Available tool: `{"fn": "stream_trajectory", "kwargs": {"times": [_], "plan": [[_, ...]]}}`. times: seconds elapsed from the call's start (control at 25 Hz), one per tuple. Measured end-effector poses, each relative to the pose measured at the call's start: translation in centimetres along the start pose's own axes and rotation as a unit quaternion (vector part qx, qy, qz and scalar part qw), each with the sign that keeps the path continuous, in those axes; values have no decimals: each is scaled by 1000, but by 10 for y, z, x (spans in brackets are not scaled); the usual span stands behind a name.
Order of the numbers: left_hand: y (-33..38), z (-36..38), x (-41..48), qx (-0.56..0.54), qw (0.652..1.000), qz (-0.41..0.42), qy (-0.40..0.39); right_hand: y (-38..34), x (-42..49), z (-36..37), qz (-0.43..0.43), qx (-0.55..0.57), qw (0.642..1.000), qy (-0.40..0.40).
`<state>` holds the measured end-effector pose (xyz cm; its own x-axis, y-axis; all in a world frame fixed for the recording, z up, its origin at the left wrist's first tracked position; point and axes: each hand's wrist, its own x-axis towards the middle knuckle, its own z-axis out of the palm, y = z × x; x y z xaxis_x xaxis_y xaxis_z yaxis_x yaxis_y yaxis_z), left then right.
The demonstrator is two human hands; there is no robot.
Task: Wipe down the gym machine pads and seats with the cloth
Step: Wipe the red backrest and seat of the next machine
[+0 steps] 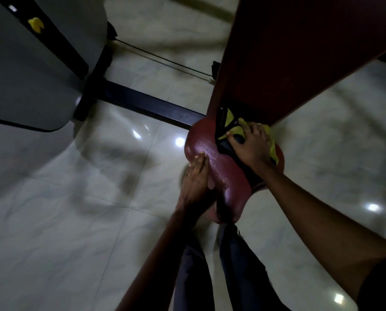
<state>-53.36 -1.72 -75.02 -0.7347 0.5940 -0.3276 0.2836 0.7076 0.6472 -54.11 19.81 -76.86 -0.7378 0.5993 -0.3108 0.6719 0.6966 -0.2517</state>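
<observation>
No readable text, small white label [12, 8] on black strip [59, 48] too blurred, yellow sticker [35, 24] illegible.

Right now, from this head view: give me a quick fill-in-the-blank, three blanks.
1. The cloth lies under the ____ hand.
2. The left hand rests on the seat, which is ____ in colour.
3. The floor is laid with pale ____.

Missing words: right; red; tiles.
</observation>
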Motion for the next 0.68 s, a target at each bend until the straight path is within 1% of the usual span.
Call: {"fn": "stream_trajectory", "kwargs": {"times": [0.08,0.12,0.24,0.32,0.36,0.44,0.52,0.6,0.68], "plan": [[-1,-2,7,10,999,4,42,0,-2,4,4,-10,1000,0],[0,-1,9,17,999,5,48,-4,4,3,-5,-20,1000,-7],[-2,5,17,43,998,31,40,-5,27,-3,-31,-54,997,-47],[-4,8,25,59,997,39,38,12,33,-7,-24,-54,997,-57],[-3,8,28,62,997,42,37,25,28,-8,-7,-38,998,-40],[2,7,30,54,998,36,26,54,-2,-7,36,15,999,34],[2,4,28,32,999,17,21,75,-38,1,49,41,994,86],[6,1,28,27,999,8,26,84,-52,7,80,61,991,90],[10,0,28,29,999,4,30,82,-37,1,159,101,980,59]]}}
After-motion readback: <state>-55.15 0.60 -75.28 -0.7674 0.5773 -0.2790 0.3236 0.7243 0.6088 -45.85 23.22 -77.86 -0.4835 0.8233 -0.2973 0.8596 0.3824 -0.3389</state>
